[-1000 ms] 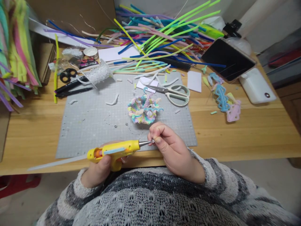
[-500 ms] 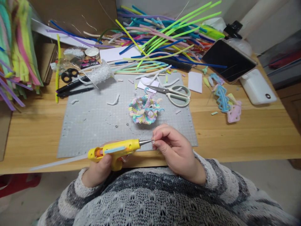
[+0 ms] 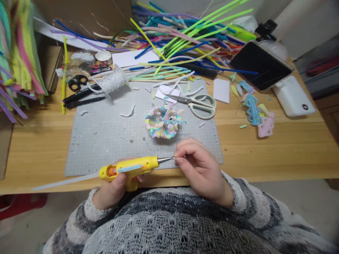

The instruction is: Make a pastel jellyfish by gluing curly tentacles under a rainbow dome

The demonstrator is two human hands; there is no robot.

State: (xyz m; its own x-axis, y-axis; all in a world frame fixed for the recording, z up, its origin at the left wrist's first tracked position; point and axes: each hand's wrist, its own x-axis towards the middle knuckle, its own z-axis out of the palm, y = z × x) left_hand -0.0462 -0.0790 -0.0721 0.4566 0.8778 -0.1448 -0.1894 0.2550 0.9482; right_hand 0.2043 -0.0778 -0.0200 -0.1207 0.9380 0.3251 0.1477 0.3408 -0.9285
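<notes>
My left hand (image 3: 113, 188) is wrapped round the handle of a yellow glue gun (image 3: 137, 165), whose metal nozzle points right. A long pale glue stick (image 3: 66, 182) sticks out of its back end. My right hand (image 3: 202, 173) pinches a tiny shiny piece (image 3: 173, 158) between thumb and forefinger, right at the nozzle tip; it is too small to name. Just beyond the hands, a ruffled pastel pipe-cleaner piece (image 3: 162, 121) sits on the grey cutting mat (image 3: 106, 151). Small silvery beads (image 3: 131, 141) and a fine chain lie on the mat to its left.
Scissors (image 3: 196, 104) lie open behind the pastel piece. A spool of clear beads (image 3: 112, 84) and black pens (image 3: 84, 101) are at the left. Pipe cleaners (image 3: 185, 38) heap up along the back. A tablet (image 3: 261, 65) and bent pipe-cleaner shapes (image 3: 253, 109) stand at the right.
My right hand has shifted slightly to the right, the tiny piece still in its pinch. The glue gun has moved a touch right with it, its nozzle still at the piece.
</notes>
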